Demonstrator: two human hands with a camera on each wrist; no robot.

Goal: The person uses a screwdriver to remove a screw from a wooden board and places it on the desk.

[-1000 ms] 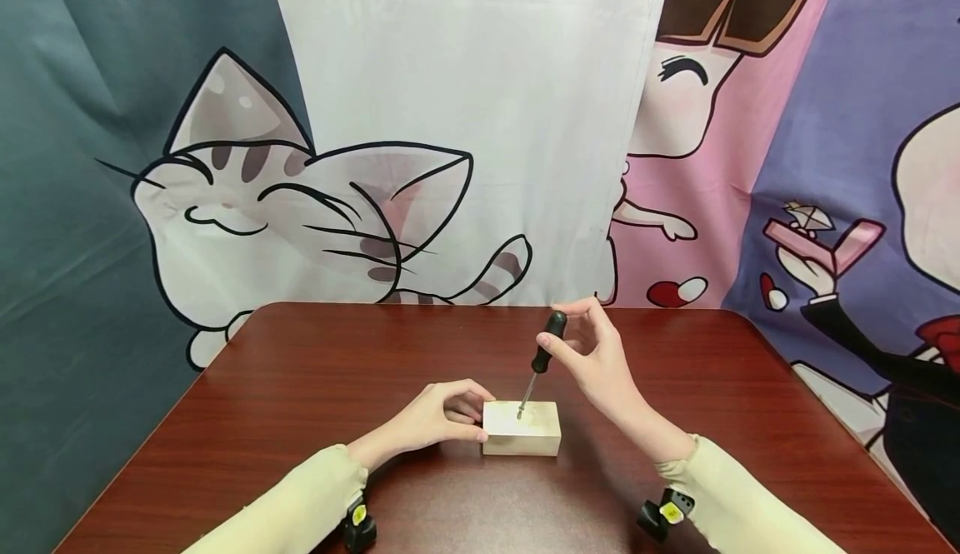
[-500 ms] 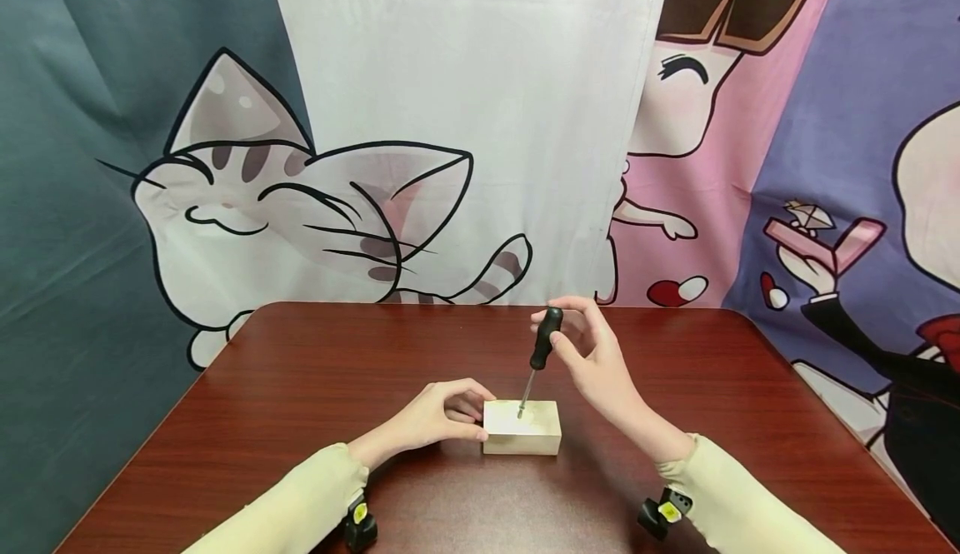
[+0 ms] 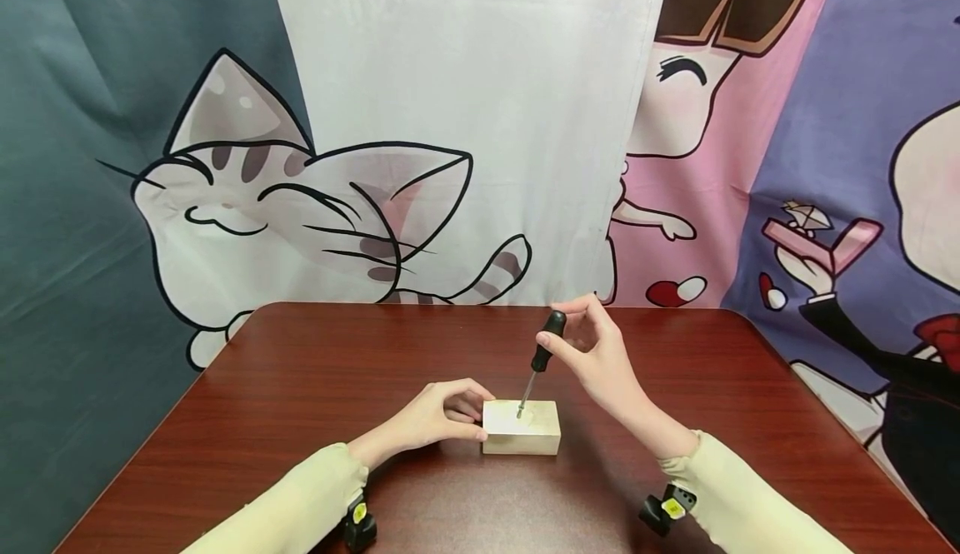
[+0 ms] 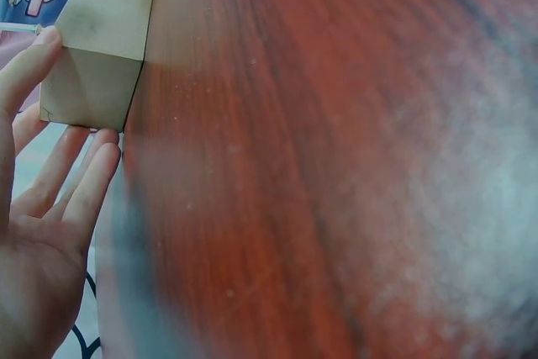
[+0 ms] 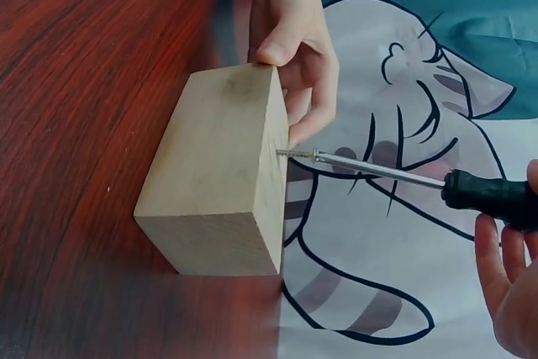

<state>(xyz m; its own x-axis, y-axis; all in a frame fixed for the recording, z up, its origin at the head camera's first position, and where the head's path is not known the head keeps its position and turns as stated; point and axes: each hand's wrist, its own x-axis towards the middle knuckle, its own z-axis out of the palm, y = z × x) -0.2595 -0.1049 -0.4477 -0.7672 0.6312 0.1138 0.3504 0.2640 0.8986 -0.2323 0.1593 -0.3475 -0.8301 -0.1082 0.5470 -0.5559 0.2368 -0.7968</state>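
Observation:
A pale wooden block (image 3: 521, 444) lies on the table, with my left hand (image 3: 438, 417) holding its left end between thumb and fingers. The thumb is on the near edge and the fingers reach behind, as the left wrist view shows against the block's end (image 4: 92, 86). A screw (image 5: 296, 155) stands partly sunk in the block's top face. On its head sits the tip of a screwdriver (image 5: 382, 171), whose shaft leans a little to the right. My right hand (image 3: 600, 362) pinches the black handle (image 3: 548, 343) between thumb and fingers.
The reddish-brown wooden table (image 3: 360, 346) extends around the block on every side. Behind it hangs a cloth backdrop (image 3: 480, 79) with cartoon figures. A small black camera is strapped at each wrist.
My right fingers and thumb have rolled round the screwdriver handle one way and back again, the handle tilting slightly. The left hand and the block stay put.

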